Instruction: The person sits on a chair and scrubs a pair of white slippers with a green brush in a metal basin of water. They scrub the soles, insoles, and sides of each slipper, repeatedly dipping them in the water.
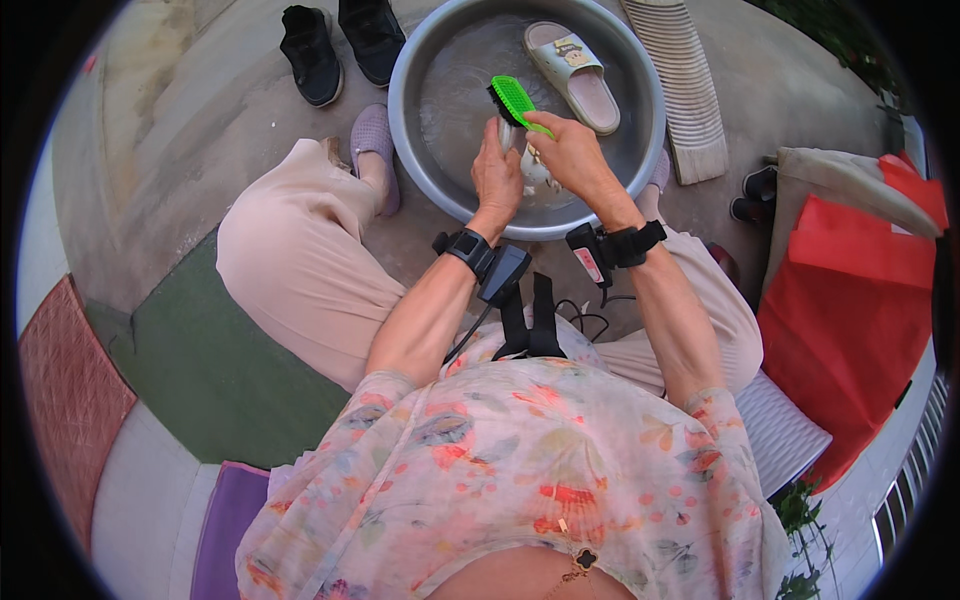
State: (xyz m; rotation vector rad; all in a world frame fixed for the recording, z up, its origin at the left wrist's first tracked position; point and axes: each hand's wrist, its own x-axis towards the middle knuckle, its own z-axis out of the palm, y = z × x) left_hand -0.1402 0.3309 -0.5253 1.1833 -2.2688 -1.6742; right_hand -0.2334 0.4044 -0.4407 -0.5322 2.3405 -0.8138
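Note:
A wide metal basin (405,150) with shallow water stands on the ground between my feet. My left hand (498,176) grips a pale slide sandal (538,176), tilted up over the water and partly hidden by my hands. In my right hand (574,154) is a green-handled scrub brush (516,101). Its dark bristles face down and left, at the upper end of the held sandal; whether they touch it is hard to tell. The other slide sandal (574,75), white with a cartoon charm on its strap, lies sole down at the basin's right side.
A ridged wooden washboard (686,97) lies right of the basin. Black shoes (310,60) stand beyond my left foot, which wears a purple shoe (373,135). A red bag (840,315) is close on my right. Cables hang from the wrist-worn devices (504,274).

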